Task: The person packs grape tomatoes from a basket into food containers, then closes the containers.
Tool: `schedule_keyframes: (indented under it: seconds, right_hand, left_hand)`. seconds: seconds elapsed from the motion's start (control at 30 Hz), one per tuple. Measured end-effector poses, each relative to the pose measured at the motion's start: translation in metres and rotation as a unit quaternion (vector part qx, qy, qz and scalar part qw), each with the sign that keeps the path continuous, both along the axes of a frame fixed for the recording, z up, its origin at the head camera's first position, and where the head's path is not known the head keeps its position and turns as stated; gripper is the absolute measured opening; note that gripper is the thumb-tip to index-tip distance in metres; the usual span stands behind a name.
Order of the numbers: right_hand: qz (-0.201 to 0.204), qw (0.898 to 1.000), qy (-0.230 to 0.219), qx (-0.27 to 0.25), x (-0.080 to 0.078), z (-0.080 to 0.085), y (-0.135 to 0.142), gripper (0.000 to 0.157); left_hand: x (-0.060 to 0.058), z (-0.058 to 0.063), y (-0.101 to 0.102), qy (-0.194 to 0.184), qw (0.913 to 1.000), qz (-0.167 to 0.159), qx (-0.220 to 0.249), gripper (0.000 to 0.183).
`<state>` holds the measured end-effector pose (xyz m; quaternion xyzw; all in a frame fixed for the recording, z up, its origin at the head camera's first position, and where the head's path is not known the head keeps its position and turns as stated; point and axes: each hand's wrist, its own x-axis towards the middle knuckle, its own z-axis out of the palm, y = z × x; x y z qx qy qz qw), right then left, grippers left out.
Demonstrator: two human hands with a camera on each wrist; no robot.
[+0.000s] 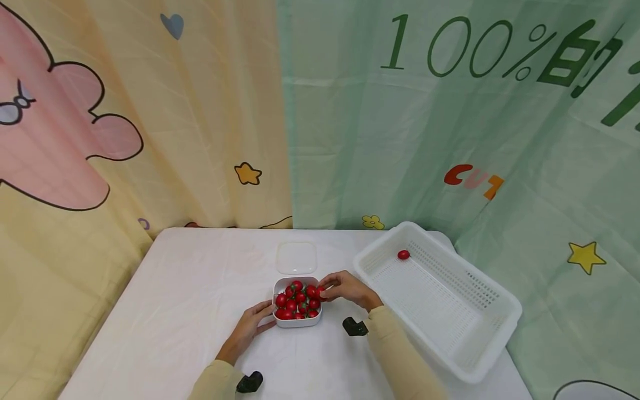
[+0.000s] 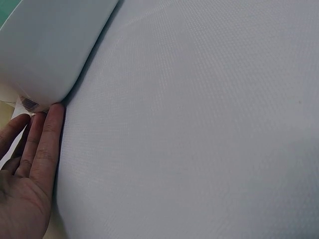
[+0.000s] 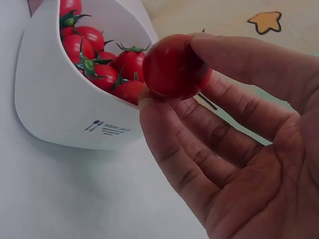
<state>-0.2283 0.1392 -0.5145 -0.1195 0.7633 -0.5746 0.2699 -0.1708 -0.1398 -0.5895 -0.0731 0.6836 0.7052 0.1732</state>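
A small white container (image 1: 298, 323) full of red cherry tomatoes (image 1: 300, 298) with green stems stands on the table in the head view. My right hand (image 1: 348, 288) pinches one cherry tomato (image 3: 172, 69) between thumb and fingertips at the container's right rim. In the right wrist view that tomato is just outside the rim, in front of the heaped ones. My left hand (image 1: 249, 324) touches the container's left side with nearly straight fingers. The left wrist view shows those fingertips (image 2: 56, 110) against the lower edge of the container wall (image 2: 55, 45).
A large white perforated basket (image 1: 445, 311) stands at the right, with a single cherry tomato (image 1: 403, 254) near its far-left end. Behind the container lies a clear lid (image 1: 296, 258). Curtains (image 1: 340, 139) hang beyond the white table (image 1: 170, 300).
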Motion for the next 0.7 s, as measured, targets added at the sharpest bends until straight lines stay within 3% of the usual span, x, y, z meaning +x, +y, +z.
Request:
schedule_keyframes:
  seconds: [0.37, 0.53, 0.7]
  right_hand:
    - [0.015, 0.999, 0.015, 0.029, 0.006, -0.002, -0.011, 0.027]
    - [0.018, 0.999, 0.017, 0.04, 0.005, 0.0, -0.006, 0.028]
    - [0.008, 0.999, 0.032, 0.036, 0.003, 0.009, 0.01, 0.03]
  left_hand:
    - [-0.001, -0.001, 0.0, 0.002, 1.0, -0.009, 0.001, 0.061]
    - [0.0, 0.0, -0.002, 0.025, 0.9993, -0.027, 0.005, 0.066]
    - [-0.001, -0.002, -0.003, 0.015, 0.9997, -0.021, 0.002, 0.063]
